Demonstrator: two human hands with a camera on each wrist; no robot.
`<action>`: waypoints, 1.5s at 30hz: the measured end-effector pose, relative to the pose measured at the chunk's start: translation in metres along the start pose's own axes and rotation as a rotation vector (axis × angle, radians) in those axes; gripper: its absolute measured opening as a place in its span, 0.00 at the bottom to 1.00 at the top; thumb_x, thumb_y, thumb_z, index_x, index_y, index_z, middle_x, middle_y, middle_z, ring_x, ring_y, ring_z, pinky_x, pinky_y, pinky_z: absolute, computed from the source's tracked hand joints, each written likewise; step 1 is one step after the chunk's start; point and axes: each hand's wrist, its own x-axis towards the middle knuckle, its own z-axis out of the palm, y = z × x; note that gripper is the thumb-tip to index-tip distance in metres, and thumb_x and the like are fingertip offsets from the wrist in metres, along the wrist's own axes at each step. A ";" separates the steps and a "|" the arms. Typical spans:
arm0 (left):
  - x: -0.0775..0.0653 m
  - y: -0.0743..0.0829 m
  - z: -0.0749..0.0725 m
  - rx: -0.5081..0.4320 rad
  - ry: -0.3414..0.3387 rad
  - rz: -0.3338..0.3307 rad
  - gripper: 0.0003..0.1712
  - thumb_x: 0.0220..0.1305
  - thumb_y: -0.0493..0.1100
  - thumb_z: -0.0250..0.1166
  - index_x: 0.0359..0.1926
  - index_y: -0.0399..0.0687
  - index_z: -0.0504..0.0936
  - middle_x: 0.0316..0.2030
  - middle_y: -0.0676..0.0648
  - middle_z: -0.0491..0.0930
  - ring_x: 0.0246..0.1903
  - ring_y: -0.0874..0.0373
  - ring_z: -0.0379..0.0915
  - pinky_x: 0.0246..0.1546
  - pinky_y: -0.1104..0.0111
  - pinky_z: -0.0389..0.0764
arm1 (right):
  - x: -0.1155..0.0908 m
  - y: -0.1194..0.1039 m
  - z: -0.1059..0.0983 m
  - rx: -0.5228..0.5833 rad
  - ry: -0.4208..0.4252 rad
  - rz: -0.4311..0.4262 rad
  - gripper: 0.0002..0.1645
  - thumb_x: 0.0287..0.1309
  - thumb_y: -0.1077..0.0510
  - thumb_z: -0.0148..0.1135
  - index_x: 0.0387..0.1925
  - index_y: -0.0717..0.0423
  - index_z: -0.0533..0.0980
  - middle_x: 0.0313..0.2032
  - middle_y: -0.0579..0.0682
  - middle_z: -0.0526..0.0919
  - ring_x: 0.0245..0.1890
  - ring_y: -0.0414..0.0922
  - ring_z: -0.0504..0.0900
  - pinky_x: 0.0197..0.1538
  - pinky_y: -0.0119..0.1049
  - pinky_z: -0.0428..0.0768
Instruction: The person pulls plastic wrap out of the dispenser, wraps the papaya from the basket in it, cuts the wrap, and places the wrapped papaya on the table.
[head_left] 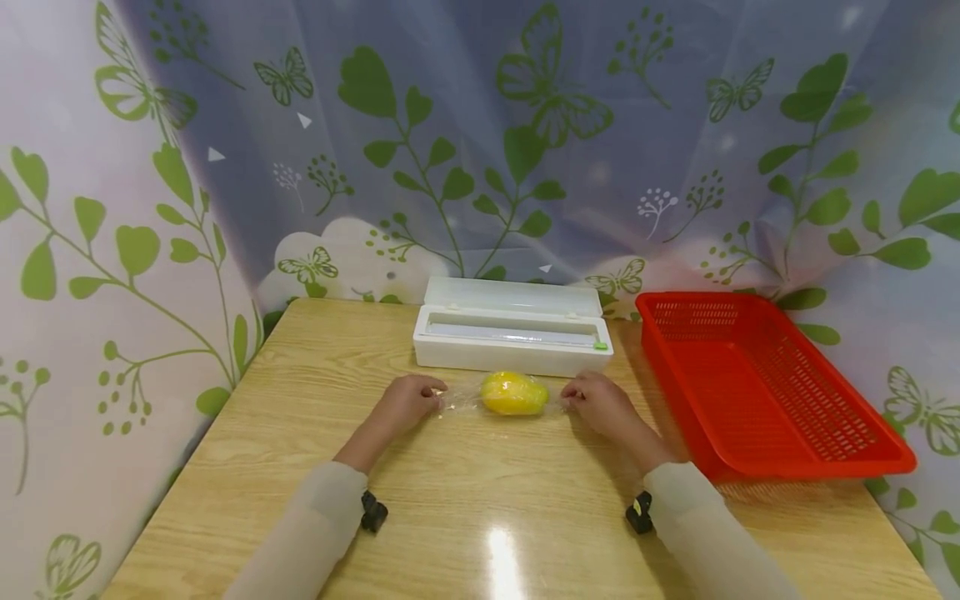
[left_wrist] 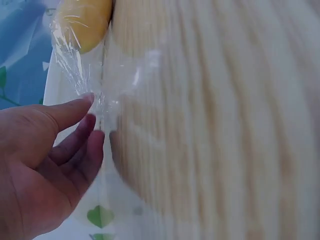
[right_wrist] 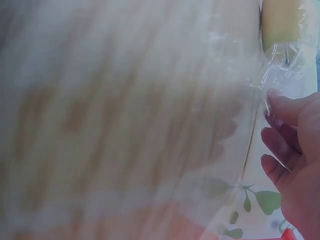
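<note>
The yellow fruit (head_left: 513,393), which shows some green at one end, is between the two hands, just in front of the white box (head_left: 487,357). Clear film (head_left: 461,402) is wrapped around it, and the film is gathered on both sides. The left hand (head_left: 408,402) has its grip closed on one gathered end, with the thumb and fingertip pinching it. The right hand (head_left: 606,407) pinches the opposite end in the same way, while its other fingers are bent and hold nothing. The box stands on the wooden worktop (head_left: 450,500) with its lid (head_left: 510,295) raised, and a roll (head_left: 517,334) is inside. To the right there is a red basket (head_left: 817,468), well apart from the fruit.
</note>
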 end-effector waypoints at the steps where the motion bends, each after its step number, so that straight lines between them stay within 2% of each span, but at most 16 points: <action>1: 0.000 0.000 0.001 0.018 0.003 0.004 0.13 0.67 0.41 0.68 0.51 0.49 0.88 0.41 0.48 0.85 0.39 0.57 0.78 0.42 0.60 0.80 | 0.001 0.000 0.000 -0.005 -0.015 0.010 0.03 0.62 0.58 0.70 0.35 0.52 0.87 0.34 0.46 0.83 0.37 0.45 0.79 0.47 0.45 0.81; 3: 0.001 0.001 0.002 0.056 0.015 0.017 0.08 0.67 0.41 0.68 0.45 0.50 0.90 0.44 0.49 0.84 0.42 0.56 0.77 0.45 0.58 0.80 | 0.001 -0.002 0.000 -0.012 -0.052 0.035 0.03 0.63 0.59 0.68 0.36 0.51 0.86 0.35 0.46 0.85 0.37 0.45 0.79 0.49 0.46 0.81; 6: 0.003 0.002 0.005 0.123 0.035 0.030 0.05 0.65 0.40 0.70 0.39 0.51 0.91 0.42 0.49 0.82 0.41 0.55 0.77 0.44 0.58 0.80 | 0.002 -0.003 0.000 -0.023 -0.089 0.064 0.03 0.64 0.58 0.67 0.36 0.50 0.86 0.36 0.45 0.86 0.37 0.45 0.79 0.50 0.47 0.81; 11: 0.003 0.008 0.007 0.232 0.051 0.005 0.04 0.65 0.43 0.70 0.35 0.54 0.91 0.42 0.52 0.85 0.42 0.54 0.81 0.45 0.56 0.82 | 0.002 -0.007 0.001 -0.080 -0.097 0.028 0.03 0.63 0.58 0.68 0.37 0.51 0.86 0.36 0.45 0.87 0.36 0.45 0.79 0.50 0.47 0.81; 16: 0.003 0.011 0.008 0.274 0.033 -0.017 0.05 0.67 0.46 0.68 0.38 0.58 0.91 0.44 0.54 0.87 0.44 0.53 0.83 0.44 0.54 0.81 | 0.000 -0.007 0.002 -0.113 -0.086 0.003 0.04 0.62 0.58 0.69 0.38 0.51 0.87 0.36 0.46 0.87 0.38 0.46 0.82 0.49 0.47 0.82; 23: -0.002 0.012 0.001 0.314 0.022 -0.001 0.14 0.67 0.50 0.68 0.52 0.59 0.87 0.47 0.56 0.87 0.48 0.53 0.83 0.46 0.53 0.80 | -0.007 -0.009 -0.011 -0.091 -0.051 -0.014 0.07 0.63 0.56 0.69 0.41 0.52 0.86 0.38 0.47 0.86 0.39 0.47 0.82 0.49 0.48 0.82; 26: -0.004 0.020 -0.004 0.283 0.030 0.011 0.15 0.66 0.50 0.69 0.53 0.59 0.87 0.50 0.54 0.86 0.51 0.52 0.82 0.44 0.55 0.81 | -0.006 -0.013 -0.020 -0.075 -0.006 -0.032 0.08 0.64 0.58 0.67 0.43 0.54 0.86 0.39 0.48 0.85 0.39 0.48 0.82 0.47 0.48 0.82; 28: -0.004 0.030 -0.005 0.214 0.026 0.033 0.15 0.66 0.49 0.69 0.53 0.56 0.87 0.52 0.52 0.86 0.50 0.50 0.82 0.44 0.56 0.82 | -0.003 -0.016 -0.024 -0.043 0.015 -0.029 0.08 0.65 0.58 0.66 0.43 0.55 0.86 0.40 0.48 0.85 0.39 0.47 0.82 0.45 0.47 0.82; 31: 0.002 0.045 -0.003 0.098 0.012 0.094 0.15 0.67 0.46 0.69 0.53 0.52 0.87 0.52 0.49 0.84 0.48 0.51 0.80 0.46 0.59 0.82 | 0.005 -0.020 -0.026 0.059 0.018 -0.036 0.10 0.67 0.58 0.64 0.46 0.57 0.85 0.43 0.51 0.86 0.41 0.48 0.81 0.45 0.47 0.82; 34: 0.009 0.059 0.003 0.012 -0.001 0.157 0.15 0.67 0.42 0.68 0.54 0.48 0.86 0.51 0.47 0.83 0.45 0.53 0.77 0.47 0.61 0.81 | 0.014 -0.026 -0.024 0.179 -0.019 -0.036 0.14 0.69 0.57 0.62 0.51 0.59 0.83 0.48 0.55 0.86 0.45 0.52 0.81 0.49 0.49 0.81; 37: 0.015 0.070 0.010 -0.008 -0.021 0.203 0.15 0.67 0.42 0.68 0.54 0.47 0.86 0.50 0.47 0.83 0.44 0.55 0.76 0.46 0.63 0.80 | 0.020 -0.030 -0.019 0.255 -0.071 -0.014 0.17 0.71 0.54 0.60 0.54 0.59 0.82 0.51 0.57 0.85 0.49 0.53 0.80 0.54 0.50 0.80; 41: 0.017 0.078 0.016 -0.021 -0.042 0.206 0.14 0.68 0.43 0.68 0.52 0.46 0.87 0.47 0.47 0.83 0.41 0.56 0.75 0.45 0.65 0.80 | 0.021 -0.033 -0.012 0.281 -0.128 0.060 0.16 0.71 0.51 0.61 0.53 0.54 0.82 0.48 0.52 0.85 0.49 0.50 0.80 0.54 0.48 0.80; 45: 0.017 0.078 0.019 -0.023 -0.014 0.191 0.12 0.68 0.43 0.68 0.50 0.47 0.87 0.45 0.49 0.82 0.40 0.57 0.74 0.43 0.66 0.79 | 0.019 -0.036 -0.008 0.269 -0.151 0.085 0.18 0.69 0.51 0.62 0.55 0.54 0.82 0.45 0.50 0.84 0.46 0.48 0.78 0.53 0.46 0.79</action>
